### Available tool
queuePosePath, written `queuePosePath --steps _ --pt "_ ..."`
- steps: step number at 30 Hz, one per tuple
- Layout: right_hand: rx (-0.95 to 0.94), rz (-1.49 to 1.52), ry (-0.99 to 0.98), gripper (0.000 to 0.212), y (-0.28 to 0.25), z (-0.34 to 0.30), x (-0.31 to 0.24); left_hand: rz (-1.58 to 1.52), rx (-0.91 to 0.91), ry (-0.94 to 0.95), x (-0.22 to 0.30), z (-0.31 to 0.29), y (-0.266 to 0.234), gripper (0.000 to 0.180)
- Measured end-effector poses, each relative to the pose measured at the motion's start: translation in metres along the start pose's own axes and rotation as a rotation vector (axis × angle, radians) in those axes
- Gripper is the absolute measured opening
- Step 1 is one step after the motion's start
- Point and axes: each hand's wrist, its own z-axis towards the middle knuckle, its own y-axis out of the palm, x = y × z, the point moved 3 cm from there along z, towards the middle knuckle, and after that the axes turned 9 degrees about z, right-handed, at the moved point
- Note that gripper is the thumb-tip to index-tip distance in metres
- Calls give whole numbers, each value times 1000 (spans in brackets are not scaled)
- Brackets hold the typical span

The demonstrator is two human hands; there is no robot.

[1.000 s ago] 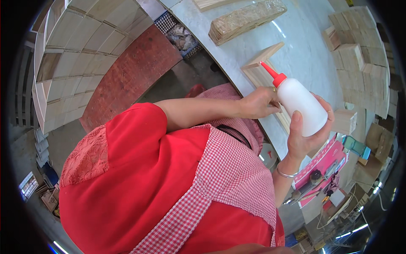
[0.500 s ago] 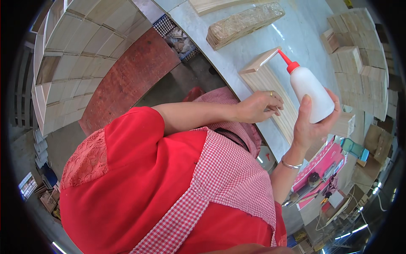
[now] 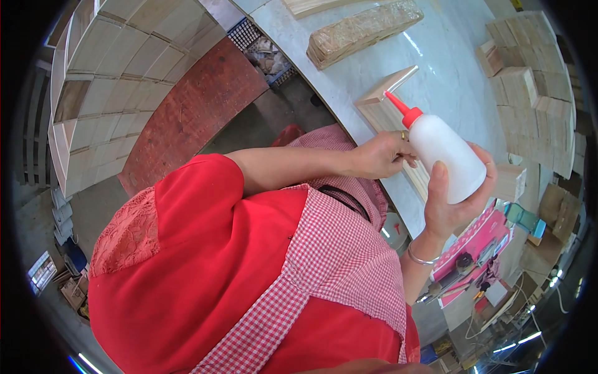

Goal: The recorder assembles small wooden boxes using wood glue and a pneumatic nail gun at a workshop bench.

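Observation:
My right hand (image 3: pixel 458 202) is wrapped round a white squeeze bottle (image 3: pixel 450 157) with a red cap and a pointed red nozzle. The nozzle tip is at the near corner of the end face of a pale wooden piece (image 3: pixel 380 112) on the table. A shiny whitish line runs along that end. My left hand (image 3: pixel 383 154), with a gold ring, lies against the long side of the wooden piece. Its fingers are curled in and partly hidden behind the bottle, so what they hold, if anything, does not show.
A film-wrapped wooden bundle (image 3: pixel 364 32) lies farther back on the pale table (image 3: pixel 455 75). Stacked wooden pieces (image 3: pixel 532 93) stand at the right and a larger stack (image 3: pixel 134 56) at the left. Tools lie on a pink sheet (image 3: pixel 476 240); a blue basket (image 3: pixel 268 53) is below the table.
My right hand has moved the bottle left and slightly down, carrying the nozzle tip from the far part of the wooden end to its near corner. My left hand has barely shifted.

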Motion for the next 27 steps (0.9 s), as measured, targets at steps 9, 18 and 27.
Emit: queuePosePath --steps 9,18,27 --pt "177 38 76 65 -26 -22 1 58 -107 82 -8 0 8 26" --pt "706 69 64 78 -141 -63 -7 1034 -526 349 -10 37 21 82" --pt "705 -189 76 69 -194 -126 -14 1065 -641 497 -14 52 -12 61"
